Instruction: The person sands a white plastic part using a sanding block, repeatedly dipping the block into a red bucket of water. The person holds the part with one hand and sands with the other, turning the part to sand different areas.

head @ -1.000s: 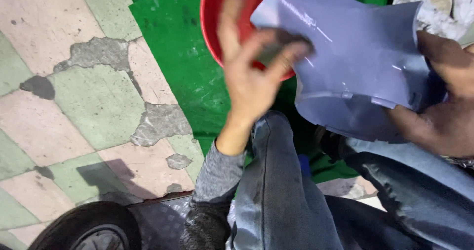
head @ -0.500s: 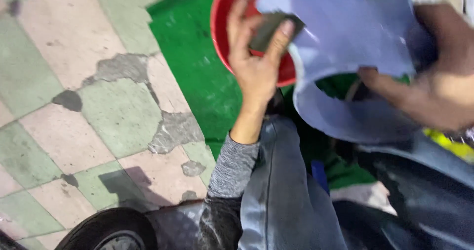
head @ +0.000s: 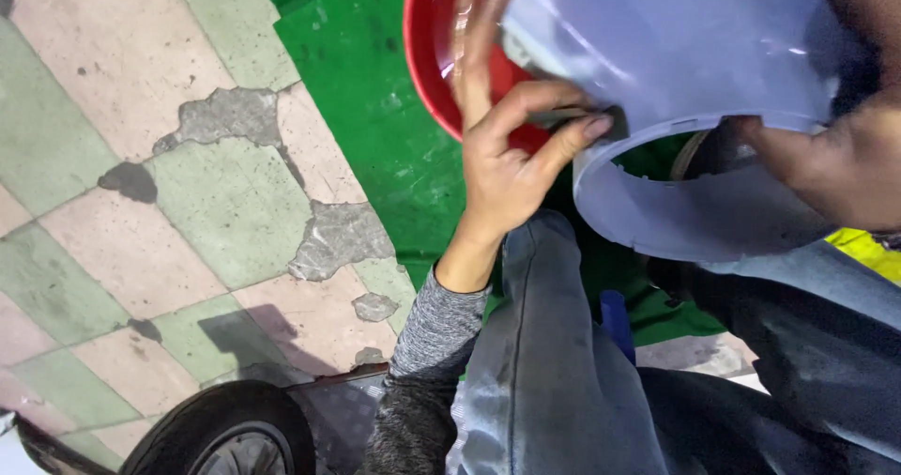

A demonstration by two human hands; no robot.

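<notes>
Left hand (head: pixel 502 170) presses a small dark pad (head: pixel 563 118) against a pale lilac plastic panel (head: pixel 676 62) | right hand (head: pixel 831 165) grips the panel's far edge | panel over red basin (head: pixel 436 53), green mat (head: pixel 375 109)

Floor (head: pixel 141 240): laid with pale green and pink tiles, seen from above.
Damage: grey patches (head: pixel 338 236) are seen where the tile surface is chipped away.
Green mat (head: pixel 366 90): spread flat on the floor, its corner laid over the tiles.
Red basin (head: pixel 441 53): set on the green mat, partly covered from view.
Black wheel (head: pixel 225 433): rested on the tiles at the lower edge.
</notes>
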